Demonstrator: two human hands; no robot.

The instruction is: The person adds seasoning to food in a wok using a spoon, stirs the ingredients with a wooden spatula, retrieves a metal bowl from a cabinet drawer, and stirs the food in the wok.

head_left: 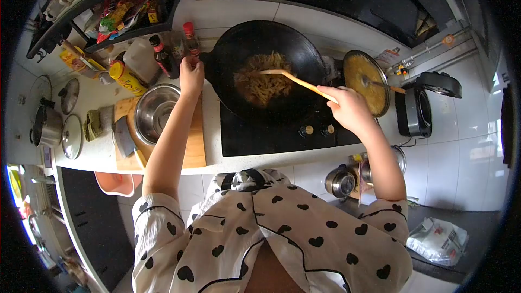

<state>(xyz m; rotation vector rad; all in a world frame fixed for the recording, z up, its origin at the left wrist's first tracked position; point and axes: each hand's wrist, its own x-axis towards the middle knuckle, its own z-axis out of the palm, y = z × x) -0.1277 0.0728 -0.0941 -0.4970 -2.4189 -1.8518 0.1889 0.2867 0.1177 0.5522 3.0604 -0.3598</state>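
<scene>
My right hand (349,107) is closed round the handle of a wooden spatula (304,83). The spatula's far end rests among brown, strip-like pieces of food (267,88) in a large black wok (298,38). At the wok's left rim, my left hand (191,77) is closed on the small side handle, its fingertips partly hidden. Just behind that hand stand a dark sauce bottle (163,57) and a red-capped bottle (191,38). The wok sits on a black glass cooktop (255,135) with two knobs at its front.
Right of the wok is a pan of yellowish food (355,70) with a utensil in it. A steel bowl (144,116) and a cleaver (124,137) lie on a wooden cutting board (190,149). A yellow container (127,77) stands behind them. Pot lids (71,137) are at far left.
</scene>
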